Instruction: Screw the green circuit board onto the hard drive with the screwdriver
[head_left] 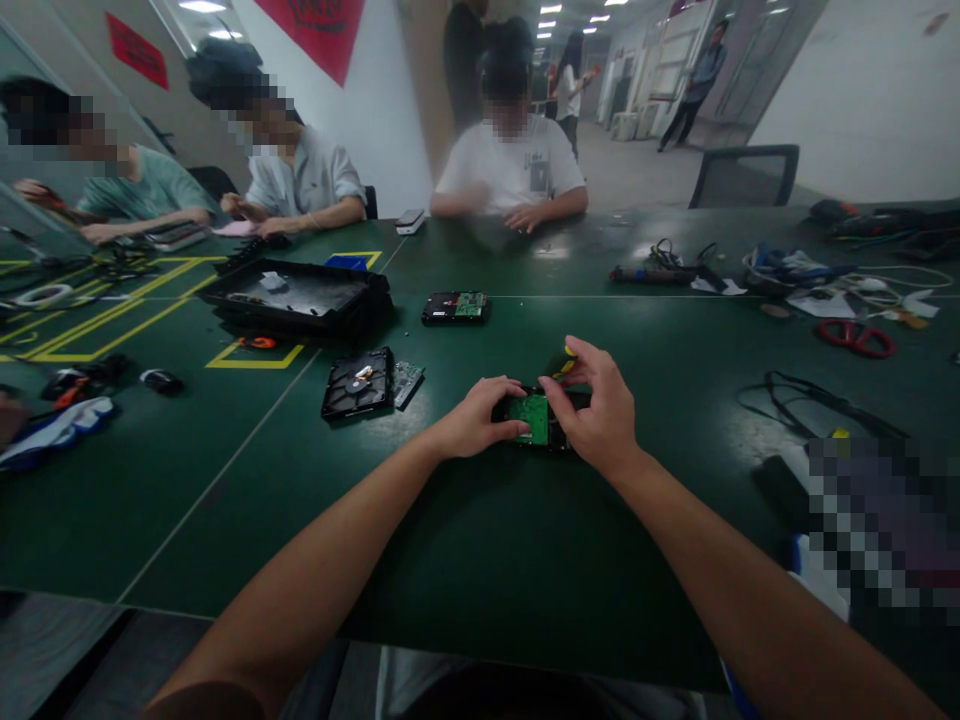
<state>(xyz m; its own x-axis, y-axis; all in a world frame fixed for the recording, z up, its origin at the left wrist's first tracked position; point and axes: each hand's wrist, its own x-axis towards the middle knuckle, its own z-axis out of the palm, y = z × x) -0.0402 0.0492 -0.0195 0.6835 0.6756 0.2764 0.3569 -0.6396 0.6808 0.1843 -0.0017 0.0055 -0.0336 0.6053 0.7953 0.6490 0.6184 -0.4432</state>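
In front of me on the green table lies a hard drive with its green circuit board [529,418] facing up. My left hand [484,418] grips its left side, thumb on the board and fingers over the far edge. Between the fingers of my right hand [600,405] is a small screwdriver [564,362] with a black and yellow handle, held over the drive's right part. The hand hides its tip. Left of them rest a black drive casing [358,384] and a loose circuit board [407,384]. Farther back is another hard drive [455,307] with its board showing.
A black tray [300,300] with small parts stands at back left, an orange-handled item [257,343] before it. Cables, a red ring-shaped handle [855,338] and a blurred-out object [885,520] lie to the right. Several people sit across the table [247,520].
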